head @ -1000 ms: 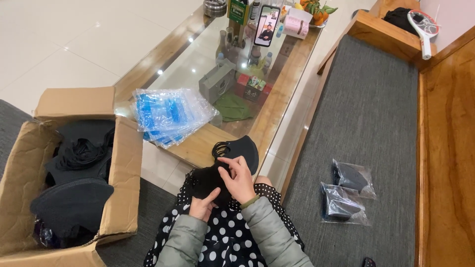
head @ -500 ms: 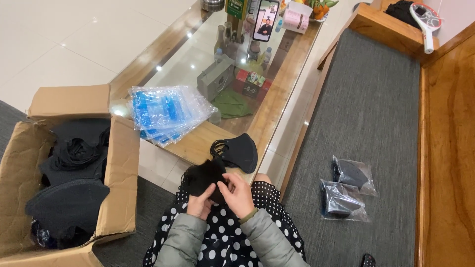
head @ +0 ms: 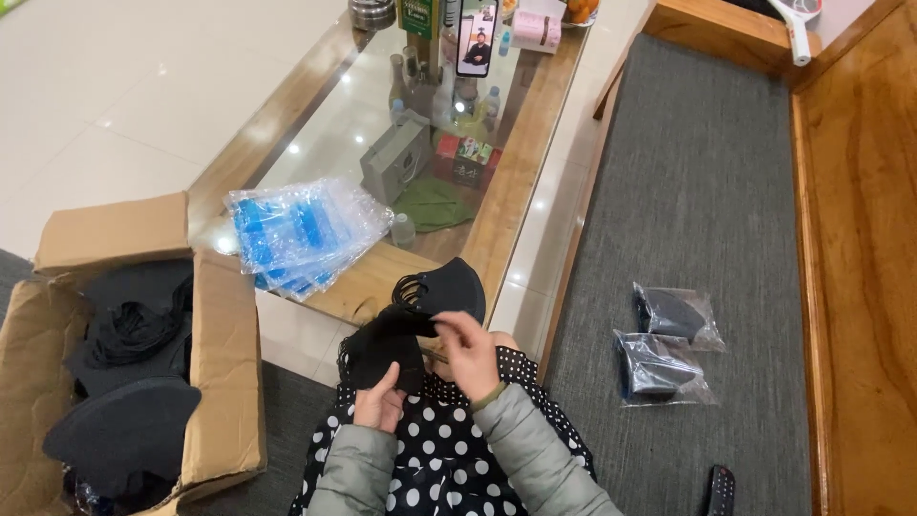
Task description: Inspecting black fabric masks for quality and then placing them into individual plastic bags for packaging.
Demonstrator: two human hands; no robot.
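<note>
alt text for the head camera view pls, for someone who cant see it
A seated person's left hand and right hand hold black face masks over a polka-dot lap. An open cardboard box of black masks sits left, blue-printed plastic bags lie on a glass coffee table, and two bagged masks rest on the grey bench cushion.

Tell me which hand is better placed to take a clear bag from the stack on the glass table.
Probably the left hand: the clear bags lie on its side. The right hand pinches the black masks and would have to cross over.
</note>
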